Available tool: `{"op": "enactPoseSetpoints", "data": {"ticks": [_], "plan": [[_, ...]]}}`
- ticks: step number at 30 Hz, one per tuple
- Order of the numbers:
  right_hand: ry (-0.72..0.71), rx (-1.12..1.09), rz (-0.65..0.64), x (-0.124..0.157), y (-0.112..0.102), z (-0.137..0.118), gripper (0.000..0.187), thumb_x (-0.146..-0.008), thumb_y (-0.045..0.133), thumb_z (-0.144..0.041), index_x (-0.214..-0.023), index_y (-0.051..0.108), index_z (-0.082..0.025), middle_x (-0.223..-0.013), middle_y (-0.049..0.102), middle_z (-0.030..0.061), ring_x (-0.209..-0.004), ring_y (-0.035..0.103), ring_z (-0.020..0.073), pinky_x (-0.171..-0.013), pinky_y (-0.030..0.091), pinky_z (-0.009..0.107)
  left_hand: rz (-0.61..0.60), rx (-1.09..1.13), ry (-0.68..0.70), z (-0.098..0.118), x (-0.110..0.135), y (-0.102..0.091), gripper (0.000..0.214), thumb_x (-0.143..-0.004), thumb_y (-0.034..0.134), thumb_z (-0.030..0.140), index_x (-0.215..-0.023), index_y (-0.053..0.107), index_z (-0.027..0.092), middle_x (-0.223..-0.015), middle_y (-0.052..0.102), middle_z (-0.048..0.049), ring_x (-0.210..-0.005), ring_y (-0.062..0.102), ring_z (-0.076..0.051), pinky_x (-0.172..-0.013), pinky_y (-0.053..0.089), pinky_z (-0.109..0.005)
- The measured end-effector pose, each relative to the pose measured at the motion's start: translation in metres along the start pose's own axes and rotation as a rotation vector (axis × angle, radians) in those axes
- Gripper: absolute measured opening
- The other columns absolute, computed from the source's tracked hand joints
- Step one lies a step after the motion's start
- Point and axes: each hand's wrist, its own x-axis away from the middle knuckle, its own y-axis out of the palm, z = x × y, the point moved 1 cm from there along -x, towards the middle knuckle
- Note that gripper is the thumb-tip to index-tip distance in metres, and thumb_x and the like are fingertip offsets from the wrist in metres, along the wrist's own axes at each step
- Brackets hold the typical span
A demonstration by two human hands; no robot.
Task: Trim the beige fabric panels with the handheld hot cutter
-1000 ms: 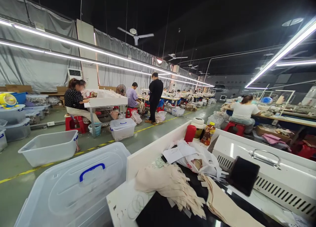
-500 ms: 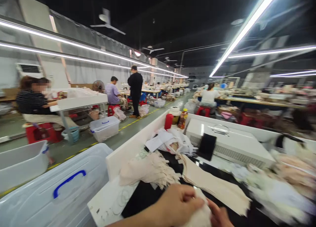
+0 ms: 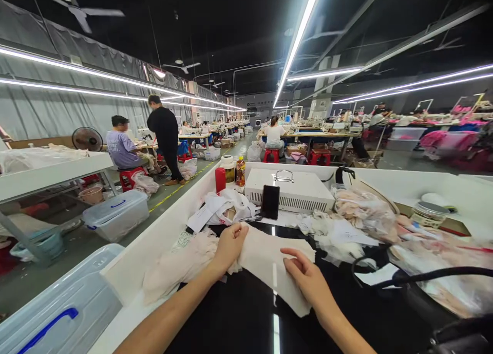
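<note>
A cream fabric piece (image 3: 269, 254), wide and curved at its edges, lies over the black glossy tabletop (image 3: 231, 318). My left hand (image 3: 229, 246) pinches it at its upper left edge, fingers closed. My right hand (image 3: 306, 277) rests at its right side with fingers apart, the index finger stretched over the cloth. Whether other pieces lie beneath it I cannot tell. To the left of my left hand is a heap of cream fabric pieces (image 3: 173, 272), partly behind my forearm.
Behind the cloth stand a dark phone or tablet (image 3: 270, 202) and a white metal box (image 3: 292, 189). Bagged fabric (image 3: 365, 215) and a black curved cable or strap (image 3: 416, 279) lie right. A white raised edge (image 3: 162, 236) and lidded plastic bin (image 3: 73, 297) are left. Other people work beyond.
The view has swung right. My hands, earlier close together on a bunched light cloth, are now apart over the flat cream piece; the left hand reaches farther forward.
</note>
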Motion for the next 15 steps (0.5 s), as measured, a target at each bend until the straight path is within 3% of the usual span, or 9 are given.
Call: {"op": "enactPoseSetpoints", "data": {"ticks": [3,6,10,13,15], "plan": [[0.008,0.07,0.089,-0.024,-0.025,0.007,0.052,-0.076,0.065,-0.061,-0.111,0.077,-0.024,-0.065,0.062,-0.0037,-0.06,0.056,0.0195,-0.06,0.041,0.03,-0.01,-0.038,-0.055,-0.015,-0.025,0.016,0.035,-0.106,0.066,0.049,-0.109,0.069,0.014,-0.103,0.07,-0.0037,-0.09,0.07,-0.021,-0.082,0.06,-0.037],[0.018,0.138,0.15,-0.045,-0.046,0.013,0.059,-0.072,0.064,-0.064,-0.111,0.075,-0.021,-0.071,0.068,-0.0006,-0.065,0.062,0.0223,-0.061,0.044,0.032,-0.025,-0.088,-0.116,-0.03,-0.044,0.031,0.035,-0.106,0.069,0.043,-0.127,0.068,0.015,-0.125,0.069,-0.0079,-0.107,0.071,-0.026,-0.092,0.063,-0.044],[0.009,0.233,0.184,-0.069,-0.063,0.025,0.059,-0.072,0.059,-0.065,-0.11,0.073,-0.022,-0.066,0.066,-0.001,-0.057,0.061,0.0235,-0.058,0.045,0.035,-0.032,-0.166,-0.196,-0.048,-0.06,0.044,0.037,-0.106,0.07,0.041,-0.133,0.066,0.016,-0.133,0.067,-0.01,-0.114,0.07,-0.028,-0.097,0.062,-0.047],[-0.026,0.293,0.187,-0.085,-0.067,0.037,0.055,-0.071,0.056,-0.064,-0.103,0.073,-0.024,-0.054,0.055,-0.004,-0.05,0.059,0.0258,-0.057,0.045,0.038,-0.036,-0.221,-0.247,-0.058,-0.064,0.05,0.038,-0.106,0.07,0.04,-0.135,0.065,0.017,-0.134,0.066,-0.0107,-0.115,0.069,-0.027,-0.097,0.062,-0.048],[-0.05,0.323,0.186,-0.095,-0.068,0.044,0.052,-0.067,0.055,-0.064,-0.098,0.073,-0.025,-0.053,0.057,-0.0022,-0.052,0.062,0.0292,-0.058,0.047,0.041,-0.037,-0.261,-0.274,-0.062,-0.064,0.054,0.037,-0.106,0.07,0.04,-0.135,0.065,0.017,-0.134,0.066,-0.0109,-0.115,0.069,-0.027,-0.097,0.062,-0.048]]}}
